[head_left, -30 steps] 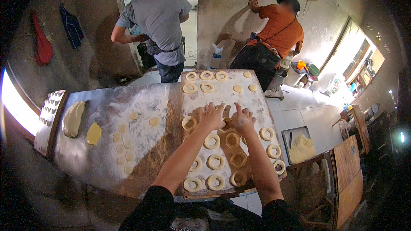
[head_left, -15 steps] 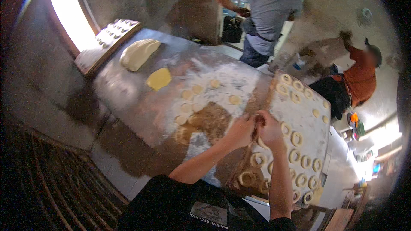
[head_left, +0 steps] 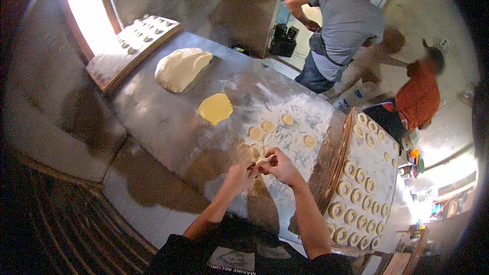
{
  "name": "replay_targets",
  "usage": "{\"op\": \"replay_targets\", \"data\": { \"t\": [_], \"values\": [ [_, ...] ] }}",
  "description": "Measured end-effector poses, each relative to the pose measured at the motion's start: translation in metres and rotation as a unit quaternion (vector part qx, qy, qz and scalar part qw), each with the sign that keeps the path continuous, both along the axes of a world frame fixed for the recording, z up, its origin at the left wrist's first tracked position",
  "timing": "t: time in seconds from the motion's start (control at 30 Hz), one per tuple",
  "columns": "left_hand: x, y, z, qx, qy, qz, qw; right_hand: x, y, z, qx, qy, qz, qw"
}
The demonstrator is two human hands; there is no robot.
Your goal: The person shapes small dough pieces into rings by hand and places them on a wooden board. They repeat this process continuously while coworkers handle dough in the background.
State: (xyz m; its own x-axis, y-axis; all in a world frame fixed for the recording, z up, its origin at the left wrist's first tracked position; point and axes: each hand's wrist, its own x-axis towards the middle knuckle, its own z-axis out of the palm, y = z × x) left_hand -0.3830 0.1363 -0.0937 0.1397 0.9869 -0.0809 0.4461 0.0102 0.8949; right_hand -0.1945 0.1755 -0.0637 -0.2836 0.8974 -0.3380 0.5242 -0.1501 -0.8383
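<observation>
My left hand and my right hand meet low over the floured metal table, fingers bent around a small pale piece of dough that they both pinch. Just beyond my fingers are several flat dough rounds. Farther back lie a yellow slab and a large pale dough lump. To my right, a wooden board carries several dough rings and a few small rounds.
A board with rows of small dough pieces sits at the far left by a bright window. A person in grey stands beyond the table near a doorway, black bags behind. A person in orange is by the right wall. Buckets stand farther right.
The view has swung left. My hands have moved leftward off the board of rings onto the metal table, where a dough piece now shows between their fingers. The person in orange has shifted slightly.
</observation>
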Motion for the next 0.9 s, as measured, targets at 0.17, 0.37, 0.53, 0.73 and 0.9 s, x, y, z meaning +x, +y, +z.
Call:
{"op": "replay_targets", "data": {
  "t": [0.17, 0.37, 0.53, 0.73, 0.9],
  "values": [
    [-0.005, 0.007, 0.047, -0.028, -0.102, -0.01, 0.994, -0.004, -0.022, 0.045, 0.047, 0.143, -0.068, 0.986],
    [0.004, 0.017, 0.073, 0.172, -0.022, -0.008, 0.985, -0.039, -0.003, 0.037, 0.358, -0.122, -0.156, 0.912],
    [0.021, 0.024, 0.055, 0.327, -0.009, 0.064, 0.943, -0.022, -0.019, 0.028, 0.007, 0.405, -0.108, 0.908],
    [0.061, 0.005, 0.045, 0.057, -0.522, 0.012, 0.851, 0.002, -0.038, 0.037, 0.171, 0.171, -0.158, 0.957],
    [0.106, -0.009, 0.045, 0.163, -0.145, -0.007, 0.976, 0.052, -0.056, 0.055, 0.099, 0.402, -0.15, 0.898]
  ]
}}
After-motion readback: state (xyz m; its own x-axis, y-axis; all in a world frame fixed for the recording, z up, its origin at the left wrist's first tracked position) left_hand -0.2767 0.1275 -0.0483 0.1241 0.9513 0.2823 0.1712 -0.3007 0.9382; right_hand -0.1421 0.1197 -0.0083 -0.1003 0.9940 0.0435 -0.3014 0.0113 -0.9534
